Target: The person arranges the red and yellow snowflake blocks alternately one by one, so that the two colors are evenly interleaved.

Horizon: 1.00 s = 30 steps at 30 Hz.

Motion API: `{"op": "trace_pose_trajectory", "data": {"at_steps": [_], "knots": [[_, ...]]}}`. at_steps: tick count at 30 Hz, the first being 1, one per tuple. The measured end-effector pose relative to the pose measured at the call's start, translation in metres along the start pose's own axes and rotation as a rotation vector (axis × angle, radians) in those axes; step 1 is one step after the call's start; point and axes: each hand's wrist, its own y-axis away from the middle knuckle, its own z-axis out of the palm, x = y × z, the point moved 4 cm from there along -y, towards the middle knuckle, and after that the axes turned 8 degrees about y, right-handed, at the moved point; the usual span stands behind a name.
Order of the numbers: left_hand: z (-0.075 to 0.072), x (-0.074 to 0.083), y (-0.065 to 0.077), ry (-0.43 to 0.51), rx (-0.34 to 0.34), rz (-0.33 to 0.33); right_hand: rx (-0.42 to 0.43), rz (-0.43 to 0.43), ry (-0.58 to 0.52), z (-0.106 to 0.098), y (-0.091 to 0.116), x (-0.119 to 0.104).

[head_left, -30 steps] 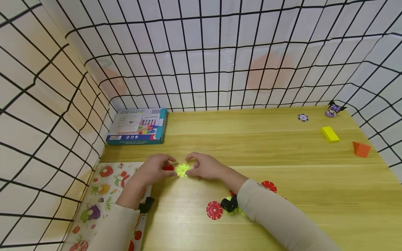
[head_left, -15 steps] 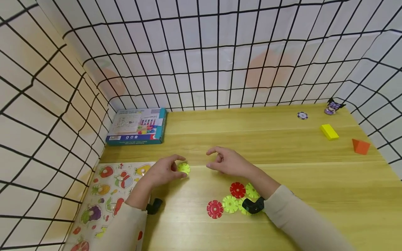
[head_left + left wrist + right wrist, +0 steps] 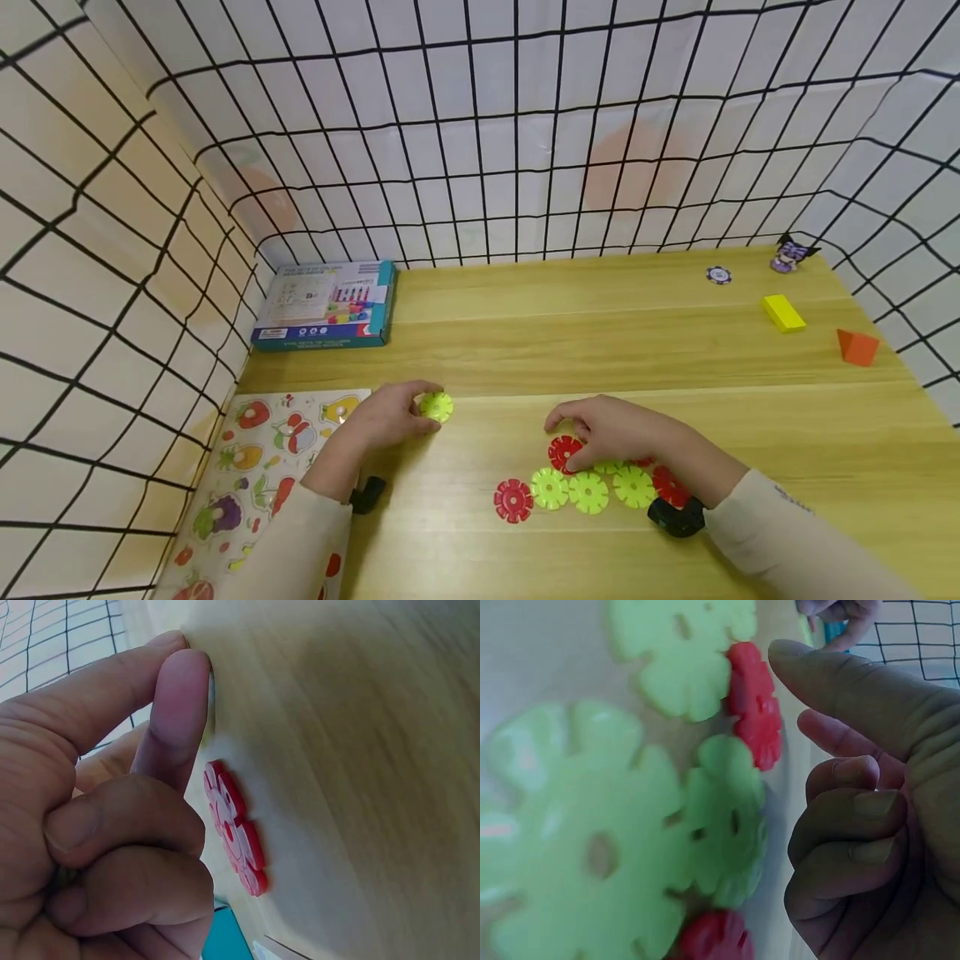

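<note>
In the head view my left hand (image 3: 388,415) has thumb and index finger at the edge of a yellow-green notched interlocking disc (image 3: 438,407), pinching it at the table. Close by in the left wrist view lies a red interlocking disc (image 3: 234,829), which the hand covers in the head view. My right hand (image 3: 626,429) hovers over a cluster of discs, thumb and index apart, nearest a red disc (image 3: 562,452). Beside that lie yellow-green discs (image 3: 588,492) and another red disc (image 3: 513,500). The right wrist view shows nothing between its thumb (image 3: 840,682) and fingers.
A fruit-print board (image 3: 247,483) lies under the left forearm, with a boxed toy set (image 3: 326,304) behind it. Toward the right are a poker chip (image 3: 718,275), a figurine (image 3: 792,254), a yellow block (image 3: 783,313) and an orange triangular block (image 3: 857,347). Black mesh (image 3: 517,167) encloses the table.
My right hand has left the yellow-green disc and moved right and toward me, over the disc cluster. The left hand stays at its disc, now covering the nearby red one.
</note>
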Motion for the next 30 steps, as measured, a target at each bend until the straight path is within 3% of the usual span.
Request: {"op": "trace_pose_trajectory", "data": {"at_steps": [11,30], "knots": [[0.001,-0.002,0.003,0.029,-0.011,0.001,0.079,-0.005,0.104,0.008,0.009,0.012],[-0.001,-0.004,0.001,0.09,-0.033,-0.038,0.195,-0.02,0.083,0.014,0.008,0.015]]}}
